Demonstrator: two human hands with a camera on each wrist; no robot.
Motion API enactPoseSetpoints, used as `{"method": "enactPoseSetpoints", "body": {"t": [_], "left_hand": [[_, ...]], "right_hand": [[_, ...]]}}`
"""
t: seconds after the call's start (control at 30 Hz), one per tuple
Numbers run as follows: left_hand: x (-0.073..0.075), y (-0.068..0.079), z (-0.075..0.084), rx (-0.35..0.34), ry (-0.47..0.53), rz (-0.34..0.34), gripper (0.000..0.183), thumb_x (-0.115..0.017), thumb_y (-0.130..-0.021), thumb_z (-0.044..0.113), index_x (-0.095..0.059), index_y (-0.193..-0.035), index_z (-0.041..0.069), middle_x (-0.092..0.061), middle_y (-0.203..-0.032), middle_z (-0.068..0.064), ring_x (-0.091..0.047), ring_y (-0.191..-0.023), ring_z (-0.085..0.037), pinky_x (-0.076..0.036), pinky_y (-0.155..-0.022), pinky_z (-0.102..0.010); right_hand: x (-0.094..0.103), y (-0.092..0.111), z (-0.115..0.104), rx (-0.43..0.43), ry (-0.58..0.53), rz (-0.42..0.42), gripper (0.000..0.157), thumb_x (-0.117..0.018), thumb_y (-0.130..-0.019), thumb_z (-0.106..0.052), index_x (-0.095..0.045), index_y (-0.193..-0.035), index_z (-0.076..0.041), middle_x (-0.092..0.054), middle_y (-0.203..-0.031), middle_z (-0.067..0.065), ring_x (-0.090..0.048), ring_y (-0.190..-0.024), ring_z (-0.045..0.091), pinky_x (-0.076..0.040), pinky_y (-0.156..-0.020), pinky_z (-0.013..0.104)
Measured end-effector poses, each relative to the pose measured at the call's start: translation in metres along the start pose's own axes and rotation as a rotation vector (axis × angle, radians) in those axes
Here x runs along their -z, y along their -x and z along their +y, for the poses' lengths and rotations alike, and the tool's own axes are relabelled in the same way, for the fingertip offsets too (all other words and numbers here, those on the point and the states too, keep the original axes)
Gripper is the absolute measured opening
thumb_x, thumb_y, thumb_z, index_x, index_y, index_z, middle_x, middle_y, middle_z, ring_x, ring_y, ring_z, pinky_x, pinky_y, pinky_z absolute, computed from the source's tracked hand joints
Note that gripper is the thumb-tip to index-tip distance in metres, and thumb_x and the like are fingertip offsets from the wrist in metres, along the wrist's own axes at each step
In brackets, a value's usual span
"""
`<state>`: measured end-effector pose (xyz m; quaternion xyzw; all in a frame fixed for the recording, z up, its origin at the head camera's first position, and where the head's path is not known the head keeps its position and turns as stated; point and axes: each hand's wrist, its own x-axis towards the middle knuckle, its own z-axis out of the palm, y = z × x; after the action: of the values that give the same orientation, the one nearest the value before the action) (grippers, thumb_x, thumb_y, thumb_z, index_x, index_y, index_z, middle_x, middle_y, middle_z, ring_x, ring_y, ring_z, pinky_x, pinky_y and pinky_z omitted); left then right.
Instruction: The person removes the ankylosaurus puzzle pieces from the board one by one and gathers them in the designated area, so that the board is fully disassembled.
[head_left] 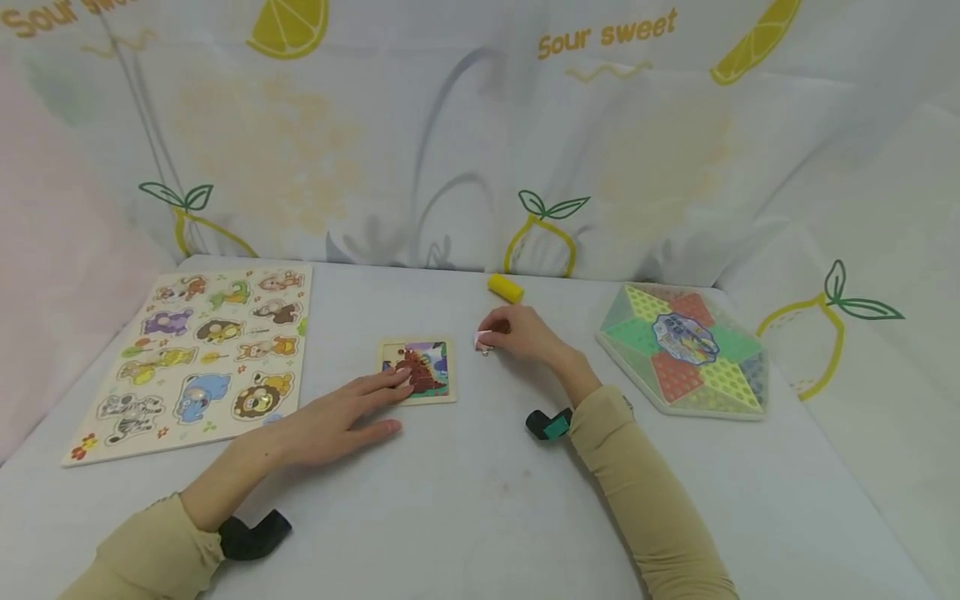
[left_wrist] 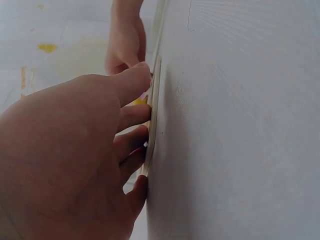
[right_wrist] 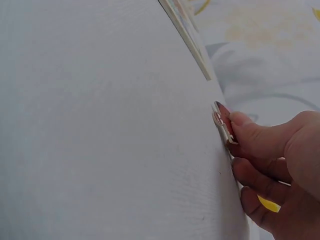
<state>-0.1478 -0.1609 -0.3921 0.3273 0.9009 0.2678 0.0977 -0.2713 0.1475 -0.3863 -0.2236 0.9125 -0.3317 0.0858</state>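
Observation:
A small wooden jigsaw puzzle with a brown dinosaur picture and a pale wooden border lies flat on the white table. My left hand rests its extended fingertips on the puzzle's left part, covering some of the picture. In the left wrist view those fingers lie along the puzzle's edge. To the right of the puzzle, my right hand pinches a small jigsaw piece between thumb and fingers, low over the table. Reddish brown colours one face of the piece.
A wooden animal puzzle board lies at the left. On the right sits a hexagonal game board with coloured triangles. Behind my right hand is a yellow cylinder. A lemon-printed cloth hangs along the table's back edge.

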Motion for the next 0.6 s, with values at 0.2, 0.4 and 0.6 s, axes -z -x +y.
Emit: {"method": "enactPoseSetpoints", "body": {"t": [0.2,0.4,0.6], "left_hand": [[-0.0003,-0.0002,0.0003,-0.004,-0.002,0.000,0.058,-0.053,-0.102,0.046,-0.045,-0.152,0.015,-0.030,-0.164,-0.004,-0.025,-0.151,-0.033,-0.028,-0.118,-0.057],[-0.0006,-0.0012,-0.0003,-0.008,-0.014,-0.006,0.060,-0.053,-0.102,0.046,-0.044,-0.152,0.015,-0.029,-0.164,-0.004,-0.024,-0.151,-0.034,-0.027,-0.119,-0.057],[-0.0002,-0.0011,-0.0001,-0.010,-0.022,-0.007,0.060,-0.053,-0.102,0.046,-0.043,-0.153,0.015,-0.028,-0.164,-0.004,-0.024,-0.151,-0.035,-0.027,-0.119,-0.057]], "right_hand": [[-0.0026,-0.0004,0.0018,-0.008,-0.006,0.022,0.013,-0.066,-0.098,-0.018,-0.069,-0.102,-0.006,-0.070,-0.097,0.006,-0.058,-0.086,0.021,-0.050,-0.082,0.028],[-0.0055,-0.0019,0.0030,-0.012,0.032,0.028,0.012,-0.065,-0.099,-0.017,-0.069,-0.102,-0.006,-0.068,-0.097,0.006,-0.057,-0.084,0.020,-0.049,-0.079,0.027],[-0.0072,-0.0033,0.0022,0.000,0.054,0.025,0.014,-0.066,-0.098,-0.018,-0.067,-0.100,-0.005,-0.067,-0.096,0.007,-0.057,-0.085,0.020,-0.048,-0.078,0.027]]}}
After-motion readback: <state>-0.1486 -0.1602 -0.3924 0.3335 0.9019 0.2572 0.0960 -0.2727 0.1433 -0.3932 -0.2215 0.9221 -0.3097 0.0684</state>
